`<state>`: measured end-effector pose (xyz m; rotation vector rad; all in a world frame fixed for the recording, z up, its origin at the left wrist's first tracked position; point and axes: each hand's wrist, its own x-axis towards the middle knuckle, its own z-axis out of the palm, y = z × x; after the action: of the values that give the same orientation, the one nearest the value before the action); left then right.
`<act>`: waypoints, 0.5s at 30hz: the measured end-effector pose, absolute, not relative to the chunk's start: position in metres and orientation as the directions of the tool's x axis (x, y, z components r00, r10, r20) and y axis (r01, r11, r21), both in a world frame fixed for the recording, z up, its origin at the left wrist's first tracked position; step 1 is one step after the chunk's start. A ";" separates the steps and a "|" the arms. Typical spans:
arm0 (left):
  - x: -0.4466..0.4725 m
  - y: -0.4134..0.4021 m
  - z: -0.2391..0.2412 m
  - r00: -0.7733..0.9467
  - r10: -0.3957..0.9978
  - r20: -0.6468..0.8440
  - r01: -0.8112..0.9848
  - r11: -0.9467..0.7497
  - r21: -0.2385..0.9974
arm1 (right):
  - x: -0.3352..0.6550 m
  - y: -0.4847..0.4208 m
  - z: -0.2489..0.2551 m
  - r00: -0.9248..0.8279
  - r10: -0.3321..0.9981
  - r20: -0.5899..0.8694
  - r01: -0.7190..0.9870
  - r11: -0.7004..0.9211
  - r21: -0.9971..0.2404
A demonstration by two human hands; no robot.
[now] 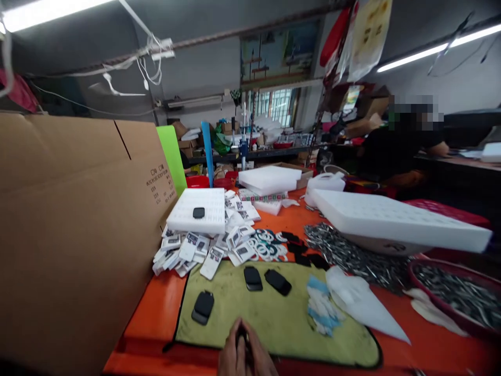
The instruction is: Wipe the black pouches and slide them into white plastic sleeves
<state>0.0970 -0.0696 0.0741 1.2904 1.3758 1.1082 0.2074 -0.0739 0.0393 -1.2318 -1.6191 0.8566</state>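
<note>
At the near edge of the green mat [230, 334], my left hand [228, 352] and my right hand [260, 352] are pressed together, fingers pointing forward. Something small and dark shows between them, mostly hidden by the fingers; its kind cannot be made out. Three flat black two-part pieces lie on the mat: one black piece [203, 307] to the left, another black piece [252, 279] straight ahead, and a tilted black piece [278, 282] just right of that. A crumpled blue and white cloth [321, 303] rests on the mat's right side.
A tall cardboard box [78, 235] walls off the left. Beyond the mat lie many small white boxes [211, 262], white rings [270, 244] and a foam block [198, 214] bearing a black piece. Metal parts [352, 256] and a red basket [415, 277] are at right. A person [403, 146] sits beyond.
</note>
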 end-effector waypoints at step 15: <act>0.086 -0.071 0.087 0.010 0.928 -0.373 -0.483 0.331 0.811 | 0.245 -0.067 0.070 -0.029 0.983 -0.182 -0.231 -0.184 -0.955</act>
<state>0.0861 -0.0705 0.0872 0.5377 1.0511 1.1881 0.2448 -0.0669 0.0698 -1.1589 -0.9448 1.4509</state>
